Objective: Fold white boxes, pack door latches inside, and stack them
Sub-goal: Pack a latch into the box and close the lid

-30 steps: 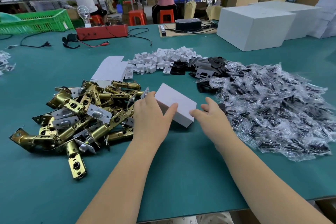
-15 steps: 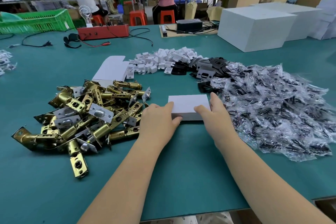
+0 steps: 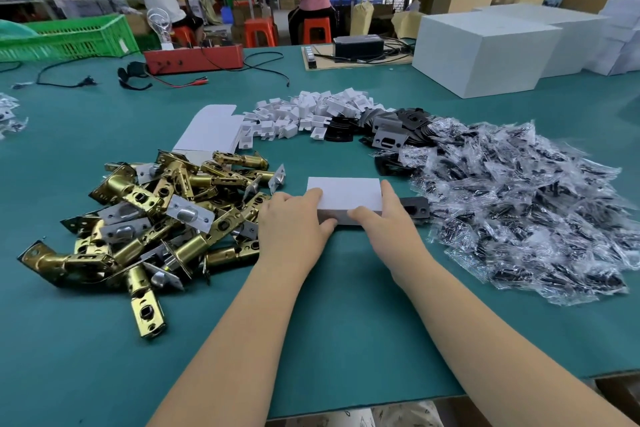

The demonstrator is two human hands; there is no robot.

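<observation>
Box: small white folded cardboard box (image 3: 346, 196) lies flat and closed on the green worktop (image 3: 346, 322), straight in front of the person, between the heap of latches and the heap of bags.
Left hand: left hand (image 3: 294, 229) lies against the box's left end, fingers curled over its top edge and thumb on the near side wall.
Right hand: right hand (image 3: 391, 225) holds the box's right end, fingers up along the end and thumb on the near side wall.
Grip: both hands are closed around the box, one at each end.
Latches: loose pile of brass-coloured metal door latches with silver face plates (image 3: 166, 218) lies left of the box, touching the left hand's outer side.
Bags: heap of clear plastic bags holding small dark screws (image 3: 519, 211) spreads to the right, just beside the right hand.
Flat blanks: stack of unfolded white cardboard box blanks (image 3: 211, 130) sits beyond the latches.
Small parts: mound of small white plastic pieces (image 3: 308, 111) and dark metal strike plates (image 3: 398, 128) lie farther back.
Far right: large white cardboard cartons (image 3: 485, 52) stand on the worktop.
</observation>
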